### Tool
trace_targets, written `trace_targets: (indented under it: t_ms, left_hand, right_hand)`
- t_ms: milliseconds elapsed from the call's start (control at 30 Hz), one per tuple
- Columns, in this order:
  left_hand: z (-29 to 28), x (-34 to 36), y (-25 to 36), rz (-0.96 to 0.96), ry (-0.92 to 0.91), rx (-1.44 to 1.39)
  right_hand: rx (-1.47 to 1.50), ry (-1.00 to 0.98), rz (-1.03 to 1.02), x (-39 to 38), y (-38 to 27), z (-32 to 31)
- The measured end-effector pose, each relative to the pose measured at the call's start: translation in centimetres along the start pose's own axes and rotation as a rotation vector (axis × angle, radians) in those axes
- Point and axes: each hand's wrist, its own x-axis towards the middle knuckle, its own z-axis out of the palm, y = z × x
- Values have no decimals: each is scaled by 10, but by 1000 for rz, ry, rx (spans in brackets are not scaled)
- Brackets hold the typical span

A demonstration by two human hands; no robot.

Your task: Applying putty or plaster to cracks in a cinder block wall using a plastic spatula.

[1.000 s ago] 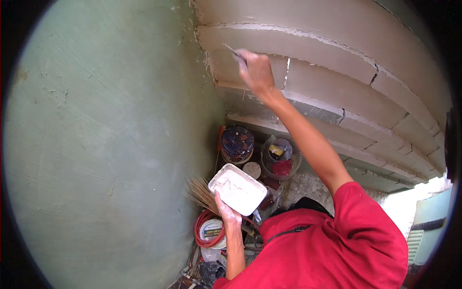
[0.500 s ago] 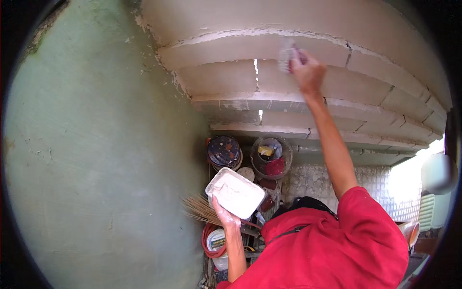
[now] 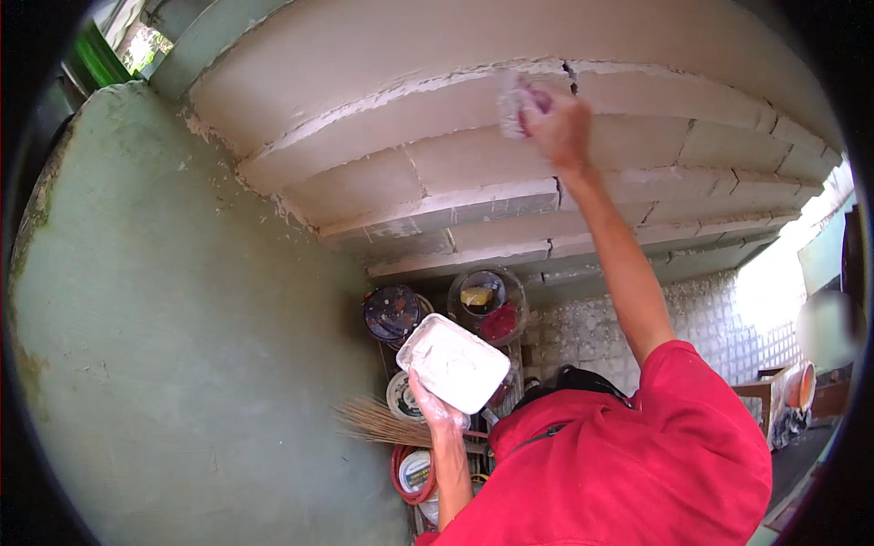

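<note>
My left hand (image 3: 430, 402), smeared with white, is closed round the side of a rectangular plastic tub (image 3: 496, 371). Pale, creamy filler (image 3: 451, 357) fills the tub. Up at the block wall (image 3: 473, 164), my right hand (image 3: 562, 132) grips a scraper (image 3: 513, 107), blurred by motion, with a reddish handle and a white-smeared blade. The blade is over a pale filled seam (image 3: 428, 84) between rows of blocks; whether it touches cannot be made out. Dark gaps show in the joints to the right of my hand.
A green plastered wall (image 3: 191, 318) rises at left. Below stand a paint-spattered bucket (image 3: 391, 311), a clear round tub (image 3: 510, 318) with a yellow sponge (image 3: 475, 296) and red cloth, a twig broom (image 3: 378, 423) and a coiled red hose (image 3: 399, 473). A stool-like wooden piece (image 3: 751, 389) stands at right.
The view has shifted, bringing the wall's far left end and a green object into sight. My right hand has moved along the seam with the scraper. The filler tub stays in my left hand.
</note>
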Motion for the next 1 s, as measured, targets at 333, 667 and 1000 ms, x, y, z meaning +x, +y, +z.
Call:
trace_targets:
  t_ms: [333,667,1000]
  left_hand:
    - [13,-1,-34,-78,-61,66]
    - [97,17,-94,-354,-224,93]
    - [175,-4,-163,-440,-475,185]
  right_hand:
    - [-5,67,118,-15,21,-116]
    - [901,-12,1183,-137,24,-193]
    - [181,-663,809,-125,49,-262]
